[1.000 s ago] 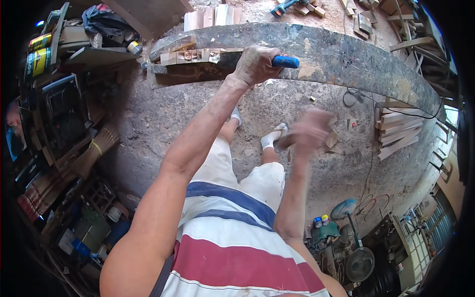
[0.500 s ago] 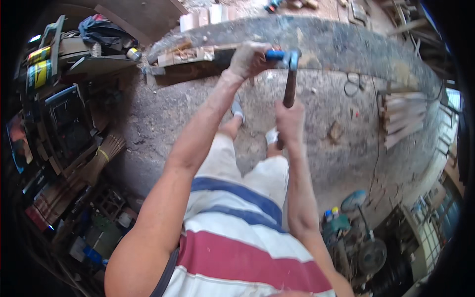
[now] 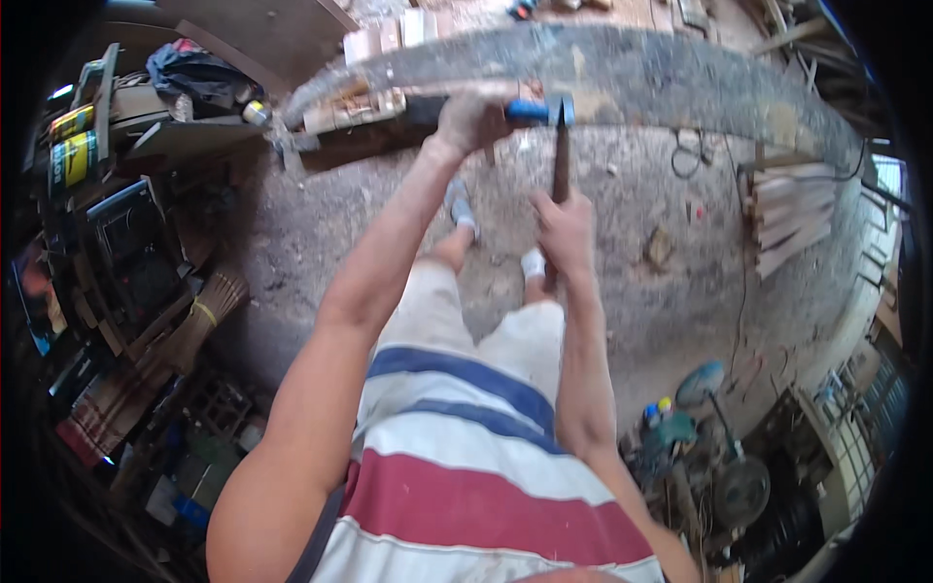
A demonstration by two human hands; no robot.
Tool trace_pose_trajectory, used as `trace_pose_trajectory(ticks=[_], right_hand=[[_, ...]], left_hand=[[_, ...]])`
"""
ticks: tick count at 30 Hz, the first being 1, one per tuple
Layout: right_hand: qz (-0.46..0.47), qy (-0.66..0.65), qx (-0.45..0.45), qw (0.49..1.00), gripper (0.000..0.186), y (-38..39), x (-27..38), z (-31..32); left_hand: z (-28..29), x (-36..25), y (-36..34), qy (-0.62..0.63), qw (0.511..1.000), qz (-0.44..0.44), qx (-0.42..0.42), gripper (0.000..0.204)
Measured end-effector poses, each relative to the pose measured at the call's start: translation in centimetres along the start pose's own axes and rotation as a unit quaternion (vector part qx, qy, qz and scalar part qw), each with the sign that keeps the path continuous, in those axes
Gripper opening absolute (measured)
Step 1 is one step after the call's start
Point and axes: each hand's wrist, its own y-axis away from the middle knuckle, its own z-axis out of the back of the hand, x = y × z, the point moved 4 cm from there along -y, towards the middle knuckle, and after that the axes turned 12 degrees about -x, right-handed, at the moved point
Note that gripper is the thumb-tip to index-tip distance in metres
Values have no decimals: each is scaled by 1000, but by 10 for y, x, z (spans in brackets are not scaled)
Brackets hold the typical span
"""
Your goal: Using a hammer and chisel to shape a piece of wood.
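Observation:
My left hand [image 3: 469,123] is closed around a blue-handled chisel [image 3: 528,110], held sideways over the work; my fingers hide its blade. In my right hand [image 3: 569,231] is a hammer [image 3: 561,167], gripped low on its brown wooden handle. The steel head is at the butt of the chisel's handle, touching or almost touching it. A long piece of wood [image 3: 355,115], with pale cut faces and a dark side, lies along the near edge of the bench [image 3: 661,83], left of and beneath my left hand.
Pale wooden blocks [image 3: 398,32] stand beyond the bench. A stack of wooden strips [image 3: 792,216] is at the right. A broom [image 3: 206,299] and cluttered shelves line the left. A fan [image 3: 741,491] stands at the lower right, and a wood scrap [image 3: 660,249] lies on the floor.
The hammer and both hands have shifted slightly left in the picture, along with a small shift of the whole view. Both grips stay closed, and the hammer head remains by the chisel's end.

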Motion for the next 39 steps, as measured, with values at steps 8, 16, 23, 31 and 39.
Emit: trace_pose_trajectory(ticks=[8, 16, 23, 31, 39], right_hand=[[-102, -348, -178, 915, 13, -3, 17, 69], [3, 12, -93, 996, 24, 12, -23, 75], [-225, -237, -174, 929, 23, 17, -79, 143], [-116, -234, -268, 927, 24, 8, 2, 233], [81, -416, -327, 844, 42, -5, 106, 281]], left_hand=[[-11, -5, -11, -85, 994, 26, 58, 35], [130, 35, -48, -197, 948, -55, -243, 30], [70, -31, -69, -72, 987, -72, -125, 14], [-4, -16, -23, -117, 992, -21, -34, 23], [14, -6, -24, -85, 993, -3, -80, 22]])
